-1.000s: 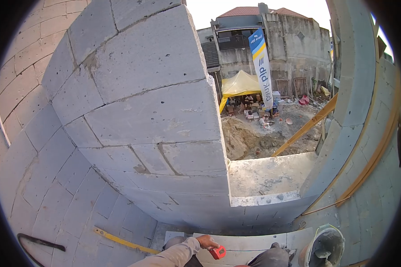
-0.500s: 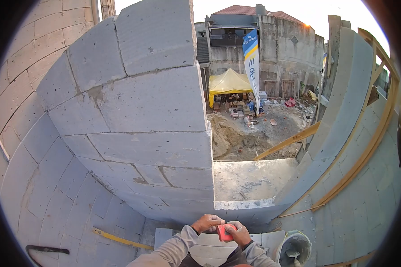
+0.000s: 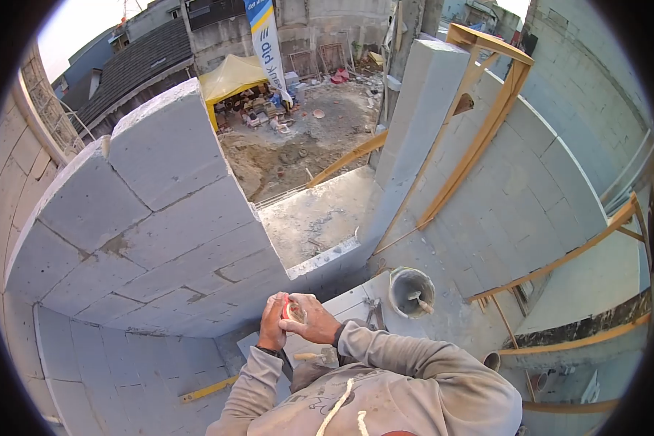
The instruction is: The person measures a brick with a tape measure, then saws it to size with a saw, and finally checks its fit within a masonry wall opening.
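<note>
A red tape measure (image 3: 293, 311) with a pale round face sits between my two hands, above the light blocks in front of my body. My left hand (image 3: 272, 324) is closed along its left side, fingertips pointing up. My right hand (image 3: 314, 321) wraps the other side, its fingers covering part of the case. Just below them lies a tool with a short wooden handle (image 3: 309, 357), partly hidden by my clothing. To the right, a metal tool (image 3: 374, 312) rests on the blocks.
A grey block wall (image 3: 174, 240) stands ahead, with an opening whose sill (image 3: 320, 218) is dusty. On the right is a bucket (image 3: 394, 294) with a handled tool inside. A yellow level (image 3: 209, 389) lies lower left. Wooden framing (image 3: 479, 123) lines the right side.
My view has tilted down and turned right. My left hand, pinching beside the red case before, now closes against it; the pale face has come into view.
</note>
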`<move>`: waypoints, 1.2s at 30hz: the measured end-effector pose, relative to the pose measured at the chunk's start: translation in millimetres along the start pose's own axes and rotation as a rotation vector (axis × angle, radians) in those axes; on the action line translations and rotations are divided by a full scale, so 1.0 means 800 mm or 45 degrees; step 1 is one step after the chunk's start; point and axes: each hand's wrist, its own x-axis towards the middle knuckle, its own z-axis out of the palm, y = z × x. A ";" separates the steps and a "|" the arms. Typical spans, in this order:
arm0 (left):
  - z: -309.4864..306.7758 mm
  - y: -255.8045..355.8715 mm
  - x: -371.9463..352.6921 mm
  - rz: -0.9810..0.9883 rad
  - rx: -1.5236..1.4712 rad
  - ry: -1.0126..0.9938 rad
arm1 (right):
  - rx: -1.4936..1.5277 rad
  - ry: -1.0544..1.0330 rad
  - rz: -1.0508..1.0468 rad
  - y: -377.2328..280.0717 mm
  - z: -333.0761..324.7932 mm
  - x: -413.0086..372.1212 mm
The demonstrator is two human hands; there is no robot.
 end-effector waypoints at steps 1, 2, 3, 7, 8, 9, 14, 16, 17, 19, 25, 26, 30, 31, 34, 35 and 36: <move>0.007 0.008 -0.003 0.027 -0.090 -0.020 | -0.003 0.019 0.007 -0.008 -0.005 0.000; 0.013 0.015 -0.002 0.062 -0.181 -0.036 | -0.045 0.015 -0.022 -0.015 -0.011 0.005; 0.016 0.015 0.004 0.054 -0.262 -0.072 | -0.086 0.007 -0.051 -0.020 -0.018 0.012; 0.048 0.049 0.015 -0.024 -0.023 -0.138 | 0.255 -0.073 0.264 -0.011 -0.060 0.042; 0.047 0.050 0.012 -0.028 -0.023 -0.125 | 0.178 -0.084 0.325 -0.001 -0.070 0.048; 0.049 0.058 0.019 -0.002 0.235 -0.098 | 0.284 -0.216 0.372 0.000 -0.083 0.055; 0.069 0.118 0.038 -0.027 1.439 -0.106 | 0.765 -0.531 0.817 -0.001 -0.131 0.088; 0.108 0.155 0.043 -0.143 1.561 -0.166 | 0.635 -0.597 0.721 0.001 -0.138 0.102; 0.112 0.167 0.047 -0.175 1.668 -0.198 | 0.698 -0.560 0.750 -0.006 -0.144 0.110; 0.123 0.186 0.056 0.046 1.963 -0.156 | 0.985 -0.502 0.642 0.011 -0.154 0.136; 0.127 0.338 0.043 0.177 2.363 0.417 | 1.232 0.166 0.196 -0.034 -0.360 0.275; 0.122 0.367 0.032 0.227 2.403 0.556 | 1.308 0.292 0.153 -0.028 -0.404 0.300; 0.083 0.463 -0.010 0.481 2.629 1.201 | 1.441 0.765 0.115 0.029 -0.554 0.394; 0.081 0.484 -0.020 0.402 2.647 1.241 | 1.460 0.836 0.114 0.048 -0.579 0.411; 0.076 0.513 -0.043 0.397 2.609 1.334 | 1.411 0.792 0.084 0.063 -0.601 0.433; 0.075 0.516 -0.047 0.468 2.557 1.373 | 1.391 0.805 0.032 0.067 -0.600 0.443; 0.075 0.515 -0.047 0.454 2.555 1.388 | 1.394 0.788 0.036 0.065 -0.597 0.448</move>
